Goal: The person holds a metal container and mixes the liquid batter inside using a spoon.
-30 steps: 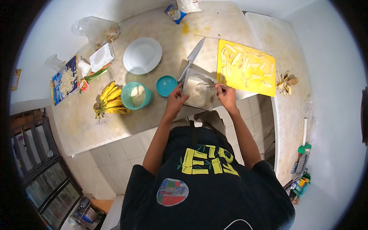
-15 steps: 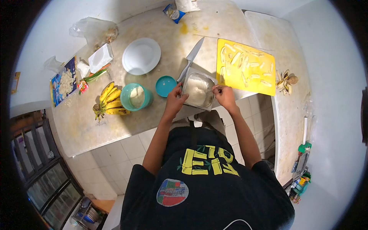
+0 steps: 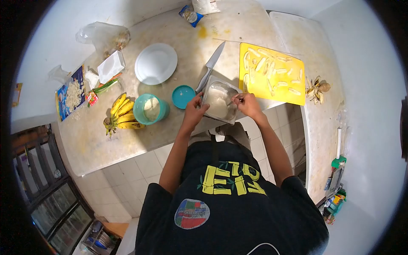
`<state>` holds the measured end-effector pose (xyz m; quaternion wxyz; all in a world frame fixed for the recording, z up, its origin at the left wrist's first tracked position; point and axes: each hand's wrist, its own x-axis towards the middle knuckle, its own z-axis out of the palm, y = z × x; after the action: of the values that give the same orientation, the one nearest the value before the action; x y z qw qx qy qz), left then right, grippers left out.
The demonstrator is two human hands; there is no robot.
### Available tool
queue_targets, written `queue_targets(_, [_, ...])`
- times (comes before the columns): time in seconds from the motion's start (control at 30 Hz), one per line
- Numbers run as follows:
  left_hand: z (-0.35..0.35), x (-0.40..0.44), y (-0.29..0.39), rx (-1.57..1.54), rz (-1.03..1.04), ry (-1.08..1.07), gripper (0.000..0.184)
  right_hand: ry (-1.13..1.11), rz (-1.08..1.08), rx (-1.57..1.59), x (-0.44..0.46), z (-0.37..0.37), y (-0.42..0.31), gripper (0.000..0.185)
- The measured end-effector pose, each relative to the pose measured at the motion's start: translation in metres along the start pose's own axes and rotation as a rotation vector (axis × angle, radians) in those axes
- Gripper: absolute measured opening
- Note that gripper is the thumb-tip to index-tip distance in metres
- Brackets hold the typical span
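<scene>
A rectangular metal container stands at the counter's front edge with creamy white batter inside. My left hand grips its left rim, thumb on the near side. My right hand is closed on the thin handle of a metal spoon, whose lower end dips into the batter. Just left of the container lies a turquoise lid. A large knife rests behind it, blade pointing away. To the right, banana slices are spread over a yellow cutting board.
A turquoise tub of white flour stands left of the lid, beside a bunch of bananas. Farther back are a white plate, a white box and a plastic bag. Peels lie at the right.
My right hand has shifted slightly with the spoon, and the batter's surface looks smoother and more spread. My left hand keeps its hold on the container.
</scene>
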<state>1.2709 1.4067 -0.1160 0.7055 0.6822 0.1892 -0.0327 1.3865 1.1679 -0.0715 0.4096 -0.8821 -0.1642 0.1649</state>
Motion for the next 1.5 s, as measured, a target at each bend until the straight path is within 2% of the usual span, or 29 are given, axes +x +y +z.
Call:
queue_targets(0.03, [0.002, 0.001, 0.003, -0.002, -0.008, 0.000, 0.061, -0.040, 0.032, 0.035, 0.000, -0.002, -0.003, 0.017])
queue_targets(0.1, [0.006, 0.002, 0.006, 0.000, -0.020, 0.014, 0.062, 0.110, 0.043, -0.059, 0.000, -0.001, -0.005, 0.018])
queue_targets(0.13, [0.006, 0.000, 0.005, -0.029, -0.038, 0.022, 0.053, 0.180, 0.049, -0.103, -0.001, 0.001, -0.005, 0.018])
queue_targets(0.2, [0.005, -0.002, 0.006, -0.120, -0.080, 0.028, 0.031, -0.012, 0.003, -0.049, -0.003, -0.003, 0.000, 0.019])
queue_targets(0.23, [0.005, 0.000, 0.010, -0.155, -0.090, 0.022, 0.027, -0.096, -0.024, -0.024, -0.001, -0.008, 0.001, 0.019])
queue_targets(0.33, [0.004, -0.003, 0.012, -0.217, -0.113, 0.024, 0.030, 0.240, -0.018, -0.010, -0.002, -0.004, 0.000, 0.017])
queue_targets(0.43, [-0.008, -0.011, 0.019, 0.094, -0.062, 0.045, 0.034, 0.089, -0.084, -0.197, -0.003, -0.007, 0.008, 0.018])
queue_targets(0.53, [-0.015, -0.013, 0.030, -0.157, -0.183, -0.071, 0.029, -0.167, -0.049, 0.079, 0.001, -0.018, 0.014, 0.019])
queue_targets(0.63, [-0.010, -0.016, 0.036, -0.175, -0.155, -0.040, 0.022, 0.062, -0.024, -0.064, -0.001, -0.013, 0.002, 0.026])
queue_targets(0.73, [-0.012, -0.015, 0.041, -0.183, -0.176, -0.080, 0.020, -0.310, 0.206, 0.096, -0.004, -0.022, -0.016, 0.026])
queue_targets(0.83, [-0.011, -0.013, 0.041, -0.216, -0.212, -0.079, 0.018, 0.088, 0.008, 0.095, -0.001, -0.007, -0.006, 0.022])
queue_targets(0.93, [-0.014, -0.011, 0.035, -0.220, -0.229, -0.090, 0.025, -0.145, -0.088, -0.191, 0.002, -0.012, 0.001, 0.024])
queue_targets(1.03, [-0.013, -0.012, 0.032, -0.225, -0.234, -0.069, 0.025, 0.013, -0.062, -0.066, 0.000, -0.008, -0.008, 0.022])
queue_targets(1.13, [-0.012, -0.013, 0.030, -0.203, -0.232, -0.112, 0.026, 0.237, -0.288, -0.317, -0.001, 0.005, -0.019, 0.019])
queue_targets(1.23, [-0.002, -0.012, 0.028, -0.217, -0.208, -0.137, 0.027, 0.293, -0.556, -0.284, 0.001, 0.036, -0.018, 0.019])
queue_targets(1.33, [0.000, -0.011, 0.027, -0.238, -0.183, -0.142, 0.029, 0.225, -0.558, -0.237, -0.013, 0.048, -0.043, 0.021])
queue_targets(1.47, [-0.002, -0.011, 0.032, -0.279, -0.225, -0.097, 0.015, 0.060, -0.543, -0.187, -0.020, 0.041, -0.038, 0.019])
queue_targets(1.5, [-0.003, -0.013, 0.032, -0.279, -0.235, -0.089, 0.015, 0.122, -0.542, -0.192, -0.017, 0.038, -0.033, 0.018])
